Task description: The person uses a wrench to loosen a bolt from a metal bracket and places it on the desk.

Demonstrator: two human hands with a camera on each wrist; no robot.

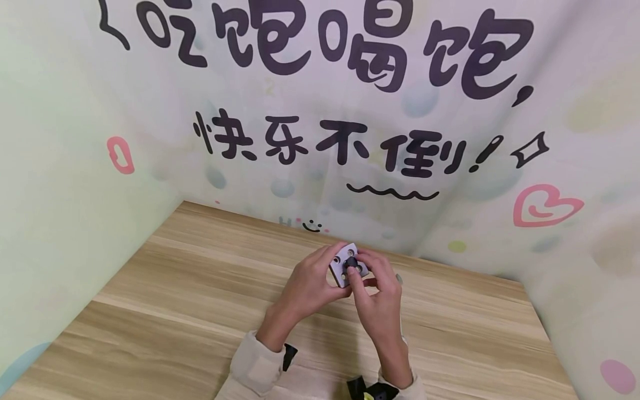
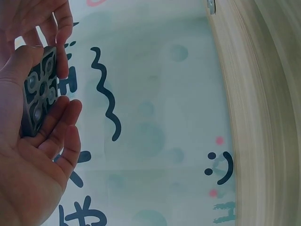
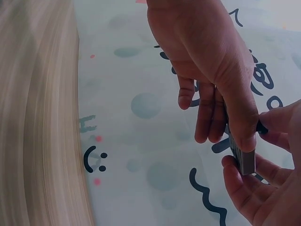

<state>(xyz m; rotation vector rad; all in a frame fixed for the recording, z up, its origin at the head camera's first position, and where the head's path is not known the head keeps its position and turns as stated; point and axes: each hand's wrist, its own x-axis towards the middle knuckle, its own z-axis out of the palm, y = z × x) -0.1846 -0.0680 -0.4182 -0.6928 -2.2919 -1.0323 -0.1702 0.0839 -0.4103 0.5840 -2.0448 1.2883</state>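
Small square grey plate (image 1: 346, 265) with round holes, held up above the wooden table (image 1: 175, 300), just in front of the printed backdrop (image 1: 320, 139). Left hand (image 1: 311, 282) grips the plate by its edges, fingers curled behind it (rear face visible in the left wrist view). Right hand (image 1: 378, 294) pinches a dark knob (image 1: 351, 262) at the plate's centre, thumb and fingertips closed on it.

bare hands (image 1: 350, 289), cream sleeves (image 1: 252, 364) with black wrist straps (image 1: 289, 355).

left hand (image 1: 310, 283) fingers curled gripping; right hand (image 1: 377, 297) fingertips pinching, wrists close.
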